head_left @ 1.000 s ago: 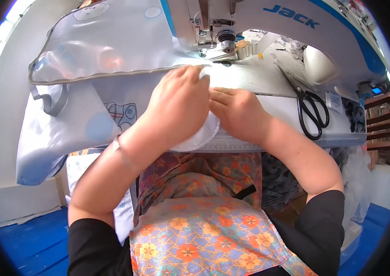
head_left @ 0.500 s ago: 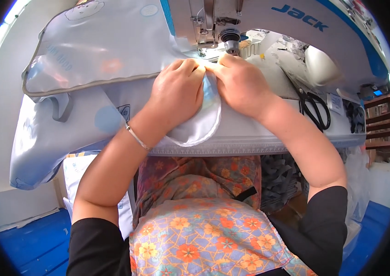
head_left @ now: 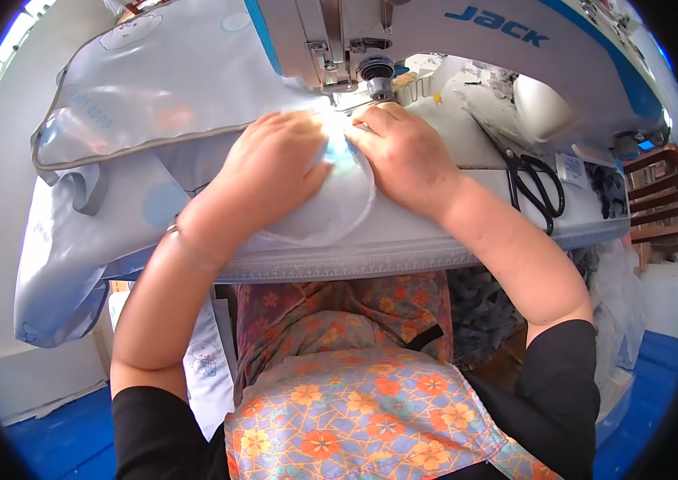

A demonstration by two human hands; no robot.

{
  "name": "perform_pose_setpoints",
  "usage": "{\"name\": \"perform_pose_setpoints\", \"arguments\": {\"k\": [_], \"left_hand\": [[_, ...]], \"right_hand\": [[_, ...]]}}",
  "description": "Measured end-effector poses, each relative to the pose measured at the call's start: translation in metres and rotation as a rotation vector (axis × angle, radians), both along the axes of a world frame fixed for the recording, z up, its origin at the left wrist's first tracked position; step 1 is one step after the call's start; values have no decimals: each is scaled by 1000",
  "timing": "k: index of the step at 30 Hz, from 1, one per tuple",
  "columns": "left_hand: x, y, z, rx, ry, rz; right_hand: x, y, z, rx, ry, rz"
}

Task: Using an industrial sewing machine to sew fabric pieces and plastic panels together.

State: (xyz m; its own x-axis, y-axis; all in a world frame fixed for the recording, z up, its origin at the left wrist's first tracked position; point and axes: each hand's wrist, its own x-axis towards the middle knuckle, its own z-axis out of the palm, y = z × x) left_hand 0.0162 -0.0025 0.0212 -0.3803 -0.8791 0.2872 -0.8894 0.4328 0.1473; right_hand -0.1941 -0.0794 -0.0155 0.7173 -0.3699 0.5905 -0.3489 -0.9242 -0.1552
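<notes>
Fingers of my left hand (head_left: 271, 164) lie over the white cloth (head_left: 319, 216), thumb apart, while those of my right hand (head_left: 412, 156) curl at its edge; glare washes out the tips, so I cannot tell whether I'm pinching it or only pressing. Beyond them stands the sewing machine (head_left: 483, 56), its needle area just past my fingertips. On my left a shiny printed sheet (head_left: 155, 88) with a grey-bound edge lies over more pale fabric (head_left: 63, 256). A flowered apron (head_left: 355, 408) covers my lap. Between my hands, the white cloth turns its rounded rim toward me, near the ruler (head_left: 363, 262) along the table's front. Black-handled scissors (head_left: 556, 188) lie to the right, a grey strap (head_left: 93, 196) hangs below the sheet's edge, and a thin bracelet (head_left: 173, 229) circles my left wrist.
</notes>
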Motion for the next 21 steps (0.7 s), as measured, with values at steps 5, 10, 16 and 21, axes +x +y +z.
{"name": "perform_pose_setpoints", "arguments": {"k": [5, 10, 16, 21], "left_hand": [[-3, 87, 50, 335, -34, -66], [12, 132, 22, 163, -314, 8], [40, 114, 15, -39, -388, -13], [51, 98, 5, -139, -394, 12]], "right_hand": [[-11, -7, -2, 121, -27, 163], [-14, 11, 3, 142, -9, 189], [-10, 16, 0, 117, 11, 150], [-5, 22, 2, 86, 40, 110]]}}
